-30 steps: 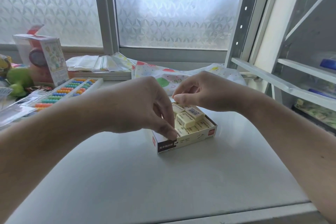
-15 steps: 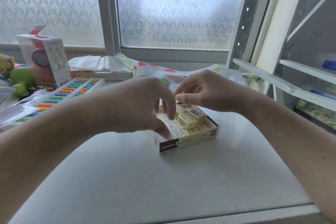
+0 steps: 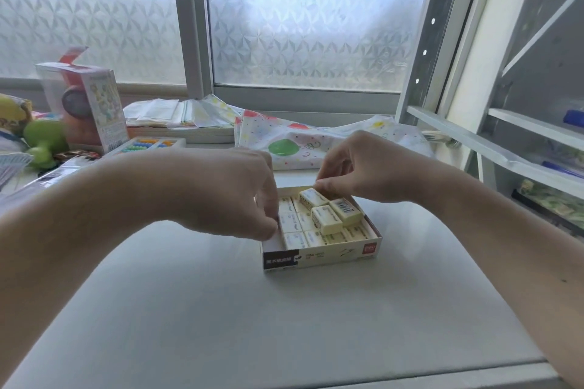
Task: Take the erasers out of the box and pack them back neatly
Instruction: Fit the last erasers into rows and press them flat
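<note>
Head view: the shallow open cardboard box, cream with a black label on its front wall, sits on the pale grey counter between the two forearms. Small cream-yellow wrapped erasers fill most of its floor in flat rows; three more lie loose and skewed on top toward the far right, one showing a barcode. Left hand curls down over the box's left edge, fingertips inside at the row there; whether it pinches an eraser cannot be told, the fingers hide the contact. Right hand has thumb and forefinger closed on the far end of the rearmost loose eraser. Judgement: the step is seating loose pieces. To do it well, lift one at a time, turn it label-up to match the rows, and press it flat against its neighbours while the left hand steadies the box. Bright-beaded abacus and clutter stay well apart, behind.
</note>
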Tool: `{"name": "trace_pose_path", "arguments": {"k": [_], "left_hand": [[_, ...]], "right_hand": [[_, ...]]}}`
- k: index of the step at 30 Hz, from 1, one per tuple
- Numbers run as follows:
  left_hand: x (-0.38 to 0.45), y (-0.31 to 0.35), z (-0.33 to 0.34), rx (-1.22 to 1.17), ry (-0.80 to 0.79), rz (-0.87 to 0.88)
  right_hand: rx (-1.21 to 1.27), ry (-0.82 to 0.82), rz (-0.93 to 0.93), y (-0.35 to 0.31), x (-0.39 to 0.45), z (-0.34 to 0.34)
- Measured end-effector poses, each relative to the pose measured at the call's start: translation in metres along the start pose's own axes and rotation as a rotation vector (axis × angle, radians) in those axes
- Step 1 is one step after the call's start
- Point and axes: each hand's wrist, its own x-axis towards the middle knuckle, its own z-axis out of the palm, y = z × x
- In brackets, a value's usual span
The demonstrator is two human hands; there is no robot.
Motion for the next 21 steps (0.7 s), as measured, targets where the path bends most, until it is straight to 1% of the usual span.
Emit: {"name": "trace_pose_path", "arguments": {"k": [8, 9, 11, 13, 14, 17, 19, 21], "left_hand": [[0.003, 0.002, 0.003, 0.029, 0.042, 0.015], [0.003, 0.001, 0.003, 0.026, 0.045, 0.021], [0.005, -0.004, 0.001, -0.002, 0.076, 0.031], [0.009, -0.009, -0.001, -0.045, 0.16, 0.042], [0.012, -0.012, -0.002, -0.068, 0.22, 0.048], [0.02, -0.016, 0.001, -0.114, 0.376, 0.059], [0.023, -0.016, 0.005, -0.147, 0.405, 0.074], [0.024, -0.015, 0.008, -0.203, 0.387, 0.097]], "right_hand": [[-0.045, 0.004, 0.014, -0.004, -0.001, 0.0], [-0.05, 0.022, 0.01, -0.005, -0.002, -0.001], [-0.054, 0.115, -0.004, -0.007, -0.004, -0.004], [-0.039, 0.186, -0.023, -0.01, -0.005, -0.006], [-0.032, 0.177, -0.028, -0.013, -0.005, -0.006], [-0.031, 0.061, -0.015, -0.021, -0.007, 0.001], [-0.023, 0.026, -0.006, -0.024, -0.006, 0.005], [0.03, 0.028, 0.0, -0.024, -0.004, 0.007]]}}
